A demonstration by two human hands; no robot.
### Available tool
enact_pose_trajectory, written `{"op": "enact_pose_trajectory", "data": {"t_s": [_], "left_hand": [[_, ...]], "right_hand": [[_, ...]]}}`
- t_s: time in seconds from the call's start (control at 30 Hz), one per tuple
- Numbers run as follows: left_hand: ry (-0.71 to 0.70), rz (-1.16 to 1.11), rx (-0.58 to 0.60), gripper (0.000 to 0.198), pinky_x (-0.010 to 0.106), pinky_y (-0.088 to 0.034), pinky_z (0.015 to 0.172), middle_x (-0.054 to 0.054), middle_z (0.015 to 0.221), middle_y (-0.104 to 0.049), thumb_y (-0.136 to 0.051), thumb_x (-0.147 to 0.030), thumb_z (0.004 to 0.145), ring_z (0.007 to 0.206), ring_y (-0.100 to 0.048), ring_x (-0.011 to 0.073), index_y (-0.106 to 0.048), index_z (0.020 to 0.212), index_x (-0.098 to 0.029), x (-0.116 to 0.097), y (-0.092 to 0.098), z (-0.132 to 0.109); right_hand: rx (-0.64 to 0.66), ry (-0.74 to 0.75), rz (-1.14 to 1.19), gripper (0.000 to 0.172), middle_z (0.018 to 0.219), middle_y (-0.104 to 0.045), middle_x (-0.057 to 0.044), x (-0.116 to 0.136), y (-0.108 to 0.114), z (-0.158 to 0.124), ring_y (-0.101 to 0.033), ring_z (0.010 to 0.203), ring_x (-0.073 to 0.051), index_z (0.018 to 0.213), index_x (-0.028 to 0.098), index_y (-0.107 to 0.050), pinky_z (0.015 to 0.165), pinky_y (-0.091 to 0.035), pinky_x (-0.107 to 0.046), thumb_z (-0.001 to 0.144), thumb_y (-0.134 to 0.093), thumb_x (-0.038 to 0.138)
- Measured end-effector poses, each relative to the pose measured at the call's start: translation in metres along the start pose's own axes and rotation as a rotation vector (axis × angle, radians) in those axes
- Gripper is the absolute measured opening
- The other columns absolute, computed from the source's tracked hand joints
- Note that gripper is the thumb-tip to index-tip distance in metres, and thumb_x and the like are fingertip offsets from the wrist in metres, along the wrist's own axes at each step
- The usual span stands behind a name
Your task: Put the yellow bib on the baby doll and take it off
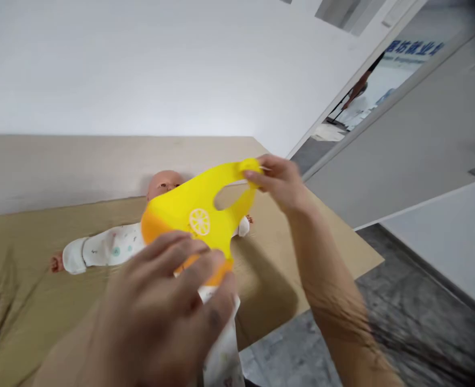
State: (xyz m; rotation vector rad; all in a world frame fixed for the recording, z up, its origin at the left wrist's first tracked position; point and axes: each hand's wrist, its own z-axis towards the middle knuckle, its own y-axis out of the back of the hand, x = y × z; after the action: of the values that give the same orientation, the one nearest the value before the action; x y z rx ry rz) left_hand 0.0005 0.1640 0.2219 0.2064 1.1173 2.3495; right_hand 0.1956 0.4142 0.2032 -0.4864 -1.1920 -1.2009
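A yellow silicone baby bib with an orange lower pocket and a white citrus-slice print is stretched in the air over a baby doll. My right hand pinches the neck strap end, its fingers closed at the upper right. My left hand, close to the camera and slightly blurred, has its fingers curled round the bib's orange lower edge. Behind the bib lies the doll on its back, arms spread, in a white patterned outfit. The bib hides the lower part of the doll's face and its chest.
The doll rests on a light wooden table set against a white wall. Grey floor shows beyond the table's right edge. A grey door stands at the right, with a person's arm visible through its opening.
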Motion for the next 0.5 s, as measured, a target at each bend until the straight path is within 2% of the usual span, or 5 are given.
{"op": "enact_pose_trajectory", "data": {"t_s": [0.13,0.2,0.27,0.37,0.5], "left_hand": [[-0.119,0.098,-0.21,0.033,0.022,-0.068,0.085,-0.011,0.086,-0.077,-0.055,-0.02,0.096,0.086,-0.071,0.0173,-0.077,0.082,-0.04,-0.025,0.009,-0.009],[-0.08,0.14,-0.295,0.028,0.02,-0.062,0.101,-0.011,0.089,-0.077,-0.058,-0.019,0.095,0.106,-0.072,0.0162,-0.078,0.092,-0.04,-0.027,0.008,-0.016],[0.006,0.164,-0.327,0.03,0.019,-0.048,0.119,-0.009,0.091,-0.077,-0.061,-0.015,0.091,0.136,-0.06,0.013,-0.077,0.102,-0.038,-0.029,0.006,-0.025],[0.091,0.224,-0.234,0.033,0.026,-0.036,0.129,-0.006,0.1,-0.076,-0.057,-0.019,0.09,0.154,-0.038,0.0139,-0.072,0.111,-0.039,-0.037,0.004,-0.043],[0.206,0.055,-0.079,0.056,0.029,-0.03,0.134,-0.006,0.122,-0.072,-0.055,-0.017,0.087,0.157,-0.031,0.0121,-0.058,0.136,-0.045,-0.044,0.004,-0.077]], "right_hand": [[-0.327,-0.23,-0.223,0.034,0.058,-0.051,0.004,-0.003,0.077,-0.021,-0.044,0.048,-0.005,0.073,0.017,-0.064,0.047,-0.027,-0.024,0.072,-0.093,0.035],[-0.502,-0.352,-0.307,0.027,0.058,-0.053,0.003,-0.014,0.106,-0.034,-0.043,0.045,-0.006,0.075,0.017,-0.067,0.046,-0.027,-0.027,0.073,-0.091,0.029],[-0.621,-0.459,-0.321,0.029,0.057,-0.057,0.001,-0.033,0.13,-0.046,-0.045,0.044,-0.009,0.07,0.018,-0.065,0.046,-0.03,-0.029,0.072,-0.092,0.028],[-0.686,-0.564,-0.287,0.026,0.062,-0.062,-0.003,-0.069,0.161,-0.061,-0.051,0.046,-0.011,0.068,0.018,-0.065,0.048,-0.037,-0.031,0.073,-0.09,0.023],[-0.76,-0.656,-0.433,0.032,0.057,-0.053,0.0,-0.113,0.194,-0.079,-0.045,0.046,-0.009,0.059,0.018,-0.058,0.049,-0.035,-0.031,0.078,-0.084,0.019]]}}
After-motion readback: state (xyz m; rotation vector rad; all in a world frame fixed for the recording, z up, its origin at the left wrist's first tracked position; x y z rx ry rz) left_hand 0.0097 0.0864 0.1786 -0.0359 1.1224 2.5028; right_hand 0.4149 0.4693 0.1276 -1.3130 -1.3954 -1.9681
